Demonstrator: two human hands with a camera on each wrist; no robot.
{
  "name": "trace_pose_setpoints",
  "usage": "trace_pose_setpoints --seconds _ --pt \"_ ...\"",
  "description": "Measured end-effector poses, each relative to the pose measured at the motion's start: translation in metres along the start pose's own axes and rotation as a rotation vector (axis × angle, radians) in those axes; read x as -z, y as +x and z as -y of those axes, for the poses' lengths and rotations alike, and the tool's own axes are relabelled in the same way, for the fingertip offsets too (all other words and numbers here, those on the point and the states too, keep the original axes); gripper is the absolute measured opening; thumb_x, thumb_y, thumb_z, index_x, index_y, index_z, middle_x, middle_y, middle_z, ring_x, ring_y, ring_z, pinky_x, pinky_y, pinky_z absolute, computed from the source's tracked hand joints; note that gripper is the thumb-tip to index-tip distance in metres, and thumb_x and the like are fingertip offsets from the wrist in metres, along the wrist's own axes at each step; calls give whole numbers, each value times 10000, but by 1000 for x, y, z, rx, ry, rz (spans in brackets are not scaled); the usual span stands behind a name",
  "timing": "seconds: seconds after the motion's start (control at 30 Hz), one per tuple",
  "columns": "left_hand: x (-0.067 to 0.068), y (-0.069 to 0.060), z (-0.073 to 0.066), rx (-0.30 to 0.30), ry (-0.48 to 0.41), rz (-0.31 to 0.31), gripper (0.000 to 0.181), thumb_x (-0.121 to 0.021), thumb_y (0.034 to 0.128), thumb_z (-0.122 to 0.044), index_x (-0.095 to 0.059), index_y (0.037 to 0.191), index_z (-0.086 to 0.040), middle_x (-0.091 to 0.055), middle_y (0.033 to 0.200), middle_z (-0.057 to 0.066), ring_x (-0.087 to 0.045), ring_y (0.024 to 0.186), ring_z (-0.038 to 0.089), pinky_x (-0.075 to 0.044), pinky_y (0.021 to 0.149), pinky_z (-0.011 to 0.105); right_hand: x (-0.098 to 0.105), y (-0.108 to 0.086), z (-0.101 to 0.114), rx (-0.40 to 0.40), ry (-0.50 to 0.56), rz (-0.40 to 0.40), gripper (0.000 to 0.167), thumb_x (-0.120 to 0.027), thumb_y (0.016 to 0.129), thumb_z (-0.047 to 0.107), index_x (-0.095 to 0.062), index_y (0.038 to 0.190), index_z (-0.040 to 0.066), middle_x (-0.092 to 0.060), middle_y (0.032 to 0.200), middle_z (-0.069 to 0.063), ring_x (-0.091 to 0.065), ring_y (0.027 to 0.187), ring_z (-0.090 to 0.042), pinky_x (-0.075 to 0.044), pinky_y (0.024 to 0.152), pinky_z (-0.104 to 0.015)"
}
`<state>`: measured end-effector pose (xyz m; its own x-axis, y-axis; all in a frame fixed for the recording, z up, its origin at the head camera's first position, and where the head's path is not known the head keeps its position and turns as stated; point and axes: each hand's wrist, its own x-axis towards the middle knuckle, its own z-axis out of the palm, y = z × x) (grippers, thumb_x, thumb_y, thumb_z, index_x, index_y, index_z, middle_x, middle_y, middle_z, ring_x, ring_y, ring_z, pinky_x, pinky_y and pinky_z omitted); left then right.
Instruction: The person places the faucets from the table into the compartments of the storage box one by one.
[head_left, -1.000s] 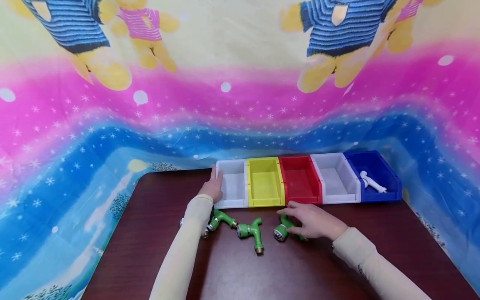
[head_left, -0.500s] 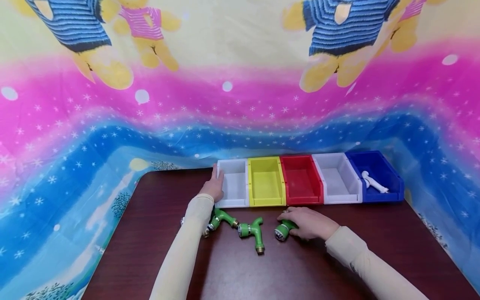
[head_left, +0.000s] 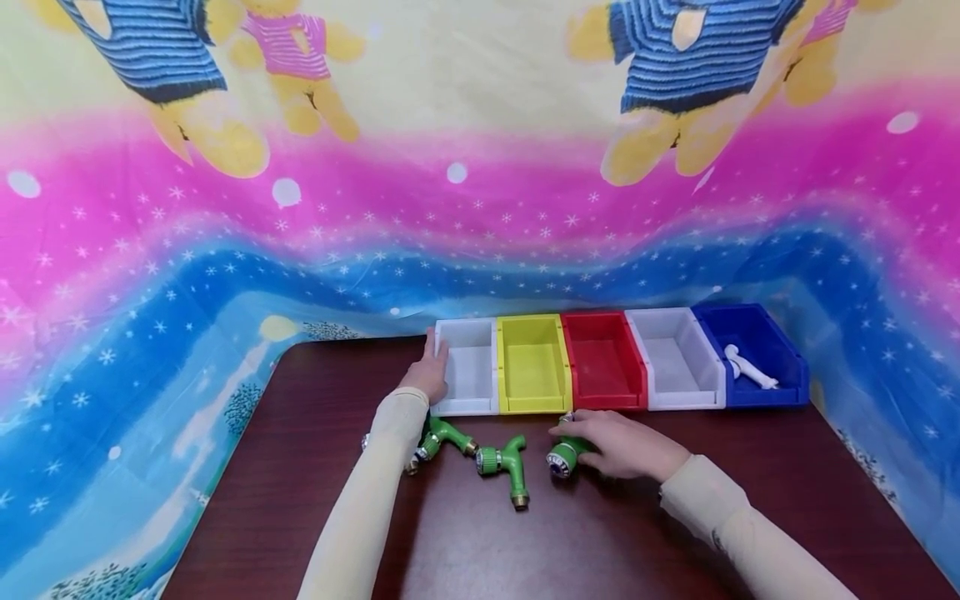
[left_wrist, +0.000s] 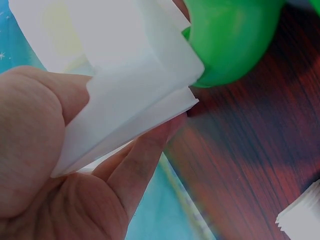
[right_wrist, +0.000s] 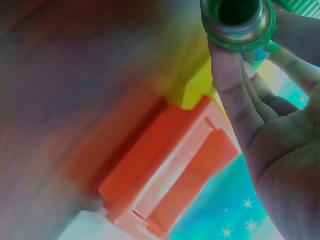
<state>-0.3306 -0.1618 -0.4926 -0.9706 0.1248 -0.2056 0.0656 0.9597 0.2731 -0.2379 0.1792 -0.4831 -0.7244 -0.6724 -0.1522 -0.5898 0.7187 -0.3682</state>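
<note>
My left hand (head_left: 428, 375) holds the side wall of the leftmost white bin (head_left: 471, 360). In the left wrist view the thumb lies on one side of the white wall (left_wrist: 135, 82) and the fingers on the other. My right hand (head_left: 626, 446) grips a green tap (head_left: 564, 457) in front of the red bin (head_left: 604, 358); its round knob points left. The right wrist view shows the tap's open threaded end (right_wrist: 239, 25) between thumb and fingers. A second green tap (head_left: 512, 467) lies on the table between the hands. Beside the left sleeve lie more green taps (head_left: 444, 435), partly hidden.
The bins stand in a touching row at the table's back: white, yellow (head_left: 531, 360), red, white (head_left: 672, 354) and blue (head_left: 787, 371). A white tap-shaped piece (head_left: 750, 368) lies in the blue bin. A printed cloth (head_left: 465, 217) hangs behind the dark table (head_left: 600, 550).
My right hand has closed round the green tap, which has turned a little so that its knob faces more toward me. The left hand stays at the white bin.
</note>
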Motion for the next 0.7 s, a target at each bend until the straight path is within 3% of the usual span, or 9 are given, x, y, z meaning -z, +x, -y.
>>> trace_pose_setpoints --seconds 0.2,0.47,0.7 --pt "0 2 0 3 -1 0 824 -555 992 15 -117 1678 -109 177 1736 122 -545 565 203 -471 597 309 17 -4 -1 47 -26 -91 567 -821 881 155 -652 1421 203 -652 1265 -27 -627 1124 -186 -601 908 -397" --pt "-2 5 2 -3 7 -16 827 -579 983 9 -137 1674 -95 155 1738 138 -550 563 209 -494 612 326 38 -10 -12 16 -64 -177 613 -845 859 145 -646 1431 237 -635 1123 35 -592 968 -96 -606 829 -315" --pt "-5 8 4 -6 18 -17 833 -590 982 1 -136 1674 -92 150 1738 144 -545 547 201 -495 595 314 49 -16 -26 14 -114 -230 653 -848 856 135 -621 1461 232 -629 1095 6 -592 918 -113 -607 799 -323"
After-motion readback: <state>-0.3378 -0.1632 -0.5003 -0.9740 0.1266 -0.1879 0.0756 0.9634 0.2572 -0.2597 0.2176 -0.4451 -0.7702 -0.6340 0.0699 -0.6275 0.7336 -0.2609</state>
